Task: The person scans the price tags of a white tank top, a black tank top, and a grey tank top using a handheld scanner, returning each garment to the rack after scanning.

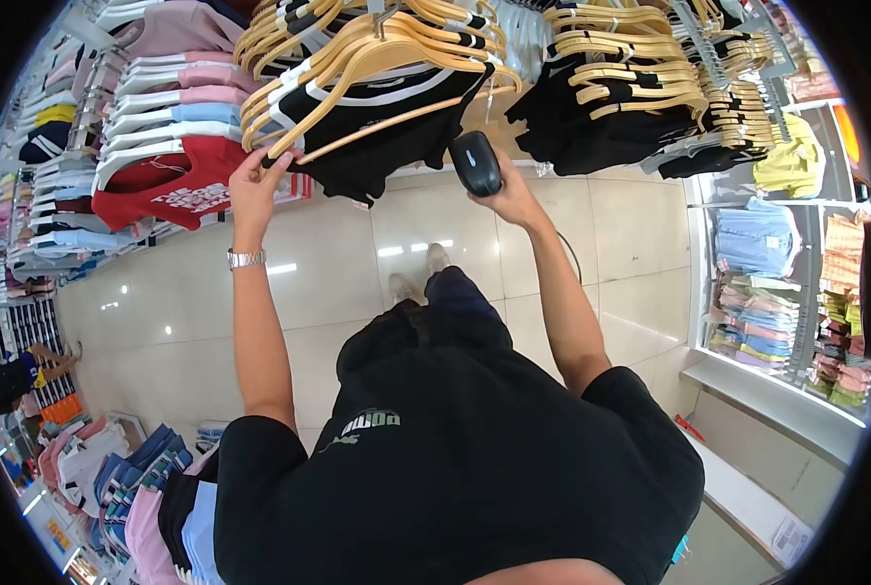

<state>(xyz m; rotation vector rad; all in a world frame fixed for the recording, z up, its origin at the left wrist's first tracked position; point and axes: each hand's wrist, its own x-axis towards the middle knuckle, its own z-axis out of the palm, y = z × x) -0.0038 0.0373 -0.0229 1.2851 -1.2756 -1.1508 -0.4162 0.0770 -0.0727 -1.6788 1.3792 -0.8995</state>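
Observation:
My left hand (254, 190) pinches the lower left corner of a wooden hanger (343, 86), thumb and fingers closed on it. From this front hanger's rail hangs a black garment (377, 127) with a white neckband. In my right hand (515, 200) is a black rounded handheld device (477, 164) with a small light mark on its face; its exact kind I cannot make out. The device is held up just right of the black garment. A thin dark cable (574, 255) curves beside my right forearm.
More black garments (592, 122) hang on wooden hangers at right. A red printed shirt (167, 185) and pastel shirts on white hangers are at left. Shelves of folded clothes (755, 317) stand at far right, clothing stacks (148, 507) at lower left. Tiled floor (328, 253) lies below.

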